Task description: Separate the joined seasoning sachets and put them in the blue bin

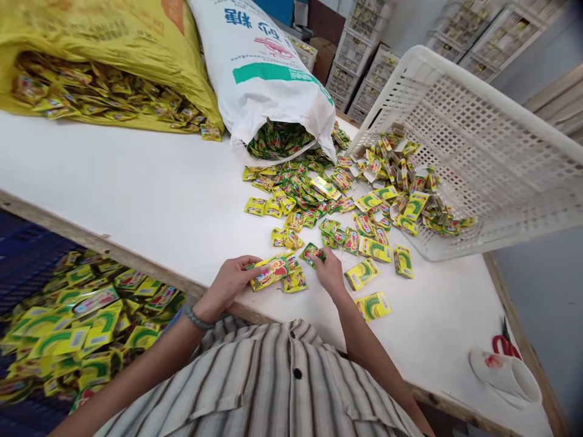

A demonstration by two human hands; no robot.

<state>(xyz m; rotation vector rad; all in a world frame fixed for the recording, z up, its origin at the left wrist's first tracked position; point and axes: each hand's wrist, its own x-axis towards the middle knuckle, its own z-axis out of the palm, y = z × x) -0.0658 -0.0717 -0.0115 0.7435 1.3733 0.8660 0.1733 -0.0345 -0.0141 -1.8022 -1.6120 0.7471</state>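
Observation:
My left hand (231, 280) is closed on a small yellow candy box (269, 273) with red lettering, held just above the table's front edge. Between the fingertips of my right hand (328, 271) is a small green candy packet (311, 253). A yellow candy packet (295, 281) lies on the table beside the box, between the hands. Beyond them spreads a pile of green and yellow packets (298, 188). To the right of my right hand lie several flat yellow boxes, one of them a yellow box (362, 274) with a green banana-like print.
A white sack (273, 91) spills green packets at the back; a yellow bag (113, 36) of packets lies left. A tilted white basket (483, 133) holds boxes at right. Below left is a blue crate (18, 249) of filled boxes. A cup (503, 376) and scissors (505, 345) lie right.

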